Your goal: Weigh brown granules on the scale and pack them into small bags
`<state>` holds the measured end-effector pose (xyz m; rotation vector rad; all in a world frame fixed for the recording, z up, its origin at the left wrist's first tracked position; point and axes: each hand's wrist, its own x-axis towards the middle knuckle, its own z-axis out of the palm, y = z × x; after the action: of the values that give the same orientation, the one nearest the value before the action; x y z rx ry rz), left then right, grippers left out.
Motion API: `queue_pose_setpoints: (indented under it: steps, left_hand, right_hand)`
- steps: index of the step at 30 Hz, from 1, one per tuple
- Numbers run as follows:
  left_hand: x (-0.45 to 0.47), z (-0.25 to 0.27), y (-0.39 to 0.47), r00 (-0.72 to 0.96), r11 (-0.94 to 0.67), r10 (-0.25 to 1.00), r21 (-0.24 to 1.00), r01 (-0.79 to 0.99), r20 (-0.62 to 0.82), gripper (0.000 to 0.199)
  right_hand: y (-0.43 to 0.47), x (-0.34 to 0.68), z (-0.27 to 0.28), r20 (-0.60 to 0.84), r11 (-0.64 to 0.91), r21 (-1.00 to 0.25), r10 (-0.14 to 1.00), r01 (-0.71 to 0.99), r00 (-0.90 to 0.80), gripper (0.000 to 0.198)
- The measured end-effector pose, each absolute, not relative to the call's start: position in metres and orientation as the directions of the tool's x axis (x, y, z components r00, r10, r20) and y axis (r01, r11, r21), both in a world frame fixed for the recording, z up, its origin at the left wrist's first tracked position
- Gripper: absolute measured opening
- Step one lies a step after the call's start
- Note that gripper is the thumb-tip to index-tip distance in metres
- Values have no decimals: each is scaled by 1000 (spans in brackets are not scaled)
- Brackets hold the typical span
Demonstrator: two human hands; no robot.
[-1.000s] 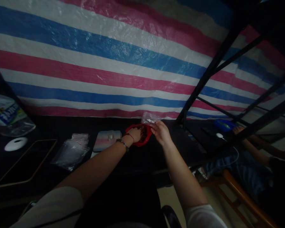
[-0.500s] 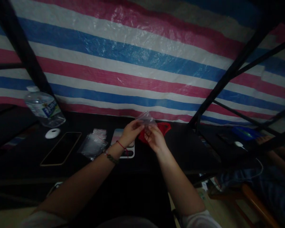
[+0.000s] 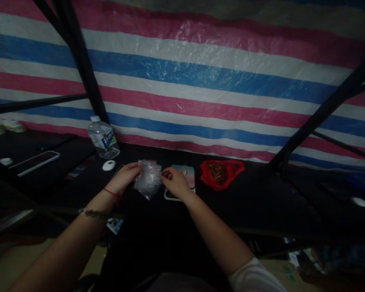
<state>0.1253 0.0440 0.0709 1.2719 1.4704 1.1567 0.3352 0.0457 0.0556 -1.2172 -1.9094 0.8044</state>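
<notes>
Striped plastic sheeting hangs behind a black tabletop. That top runs on past the red bag of brown bits to the slanted post; left side's tighter, with a bottle and a white oval gadget near the hand. Half a second ago both hands were up over the red bag; now they're at the clear plastic bags, left of the scale. Left hand pinches their left edge. Right hand has its fingers narrowed at the right edge, can't tell if it's gripping. Long way looks front-to-back, one corner pointing at the table's near edge.
</notes>
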Motion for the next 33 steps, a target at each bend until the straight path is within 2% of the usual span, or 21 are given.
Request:
queue_pose_setpoints:
  steps: [2, 4, 6, 9, 13, 16, 19, 25, 28, 31, 33]
  left_hand:
    - [117, 53, 51, -81, 64, 996, 859, 507, -27, 29]
    - [114, 37, 58, -36, 53, 999, 682, 729, -39, 26]
    - [116, 26, 64, -17, 52, 997, 537, 842, -71, 27]
    - [123, 19, 70, -40, 89, 992, 437, 895, -120, 49]
    - [128, 18, 79, -84, 144, 987, 503, 852, -139, 86]
    - [130, 17, 85, -119, 197, 977, 549, 812, -175, 102]
    - [132, 15, 88, -118, 215, 972, 560, 800, -204, 105]
    - [141, 18, 89, -103, 171, 983, 546, 820, -154, 93]
    - [145, 20, 88, -62, 127, 989, 530, 839, -138, 84]
    - [147, 17, 85, -25, 66, 996, 536, 842, -83, 78]
    - [147, 15, 82, 8, 26, 998, 545, 838, -60, 80]
  right_hand:
    - [47, 328, 53, 210, 442, -525, 895, 727, -393, 24]
    - [49, 322, 50, 122, 448, -284, 894, 848, -432, 27]
    - [52, 315, 46, 73, 436, -155, 900, 887, -430, 28]
    - [59, 306, 40, 45, 453, -79, 891, 888, -451, 27]
    - [71, 297, 40, 17, 467, -59, 884, 882, -467, 28]
    - [78, 292, 40, 47, 478, -74, 878, 875, -476, 31]
    - [83, 287, 38, 66, 502, -100, 865, 859, -497, 30]
    - [90, 287, 37, 114, 505, -148, 863, 850, -493, 34]
    - [106, 285, 41, 124, 514, -236, 858, 825, -499, 60]
    - [130, 275, 44, -11, 564, -322, 801, 761, -598, 94]
    - [147, 268, 46, -136, 582, -371, 737, 724, -662, 107]
